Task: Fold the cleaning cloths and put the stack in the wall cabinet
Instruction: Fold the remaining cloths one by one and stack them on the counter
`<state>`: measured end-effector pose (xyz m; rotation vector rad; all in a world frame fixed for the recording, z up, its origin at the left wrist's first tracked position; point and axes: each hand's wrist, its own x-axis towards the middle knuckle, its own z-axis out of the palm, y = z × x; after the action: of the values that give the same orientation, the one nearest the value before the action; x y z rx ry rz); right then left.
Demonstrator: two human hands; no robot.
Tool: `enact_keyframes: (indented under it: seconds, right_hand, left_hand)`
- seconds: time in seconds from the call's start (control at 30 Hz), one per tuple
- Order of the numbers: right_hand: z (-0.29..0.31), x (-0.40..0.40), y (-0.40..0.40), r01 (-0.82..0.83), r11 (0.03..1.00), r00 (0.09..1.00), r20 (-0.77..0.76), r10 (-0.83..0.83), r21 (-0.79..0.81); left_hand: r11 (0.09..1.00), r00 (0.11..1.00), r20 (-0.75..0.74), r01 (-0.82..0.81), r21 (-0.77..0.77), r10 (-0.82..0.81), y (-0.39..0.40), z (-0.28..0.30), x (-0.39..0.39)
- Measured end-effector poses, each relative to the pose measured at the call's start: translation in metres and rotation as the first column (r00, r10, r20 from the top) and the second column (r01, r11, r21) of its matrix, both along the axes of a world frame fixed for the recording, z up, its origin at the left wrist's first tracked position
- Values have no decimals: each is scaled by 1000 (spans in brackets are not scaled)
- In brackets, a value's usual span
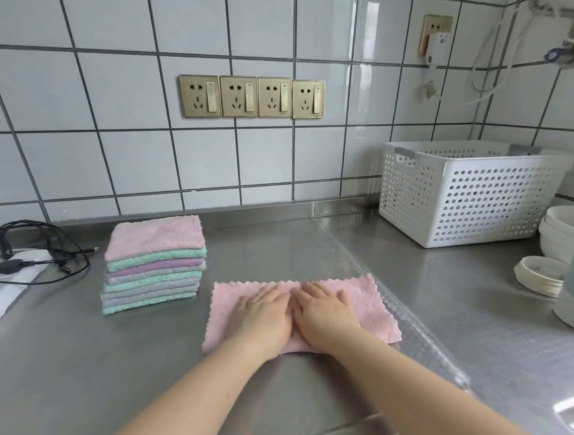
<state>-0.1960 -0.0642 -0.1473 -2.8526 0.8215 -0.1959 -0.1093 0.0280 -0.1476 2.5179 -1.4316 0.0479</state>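
Fingers (278,295) of both hands lie flat, side by side, pressing the pink cloth (367,300) smooth against the counter (84,370) before folding; folded stack (153,262) waits far left.

A pale pink cloth (364,300) with zigzag edges lies on a brushed steel-grey table (84,363). The stack (153,265) shows pink, mint green, lilac and grey layers. White basket (466,199) dotted with holes; white tiles (124,92), dark grout; gold sockets (252,95).
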Motion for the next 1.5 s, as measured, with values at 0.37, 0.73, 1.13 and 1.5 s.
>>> enact_keyframes:
  seconds: [0.37, 0.73, 1.13, 1.5]
  right_hand:
    - [2, -42, -31, 135, 990, 979, -146, -141, -51]
    - [13, -51, -38, 163, 980, 966, -183, -182, -113]
    - [28, -5, -20, -172, 984, 985, -6, 173, 54]
    - [33, -42, -17, -247, 949, 967, -110, 229, -194]
  left_hand:
    - [964, 981, -36, -178, 197, 189, 28, 7, 17]
    - [999, 985, 166, 49, 4, -49, 49, 17, 5]
    - [987, 966, 208, 159, 4, -156, 38, 26, -47]
    - [981, 945, 264, 178, 73, -191, 89, 34, -26]
